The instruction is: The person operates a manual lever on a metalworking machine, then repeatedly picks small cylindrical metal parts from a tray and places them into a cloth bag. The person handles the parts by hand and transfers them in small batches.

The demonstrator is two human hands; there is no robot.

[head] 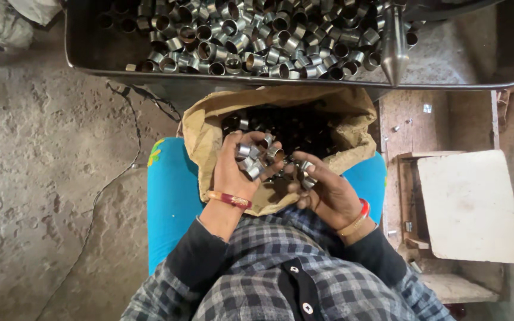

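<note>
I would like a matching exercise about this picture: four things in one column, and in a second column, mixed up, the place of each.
Things:
1. metal tray
2. brown sack
3. left hand
4. white board

Places:
A. on the blue seat, open, with dark rings inside
B. at the right, on a wooden frame
C. along the top, with shiny metal rings heaped in it
D. over the sack's mouth, palm up, with a cluster of rings in it

Pairs: 1-C, 2-A, 3-D, 4-B
</note>
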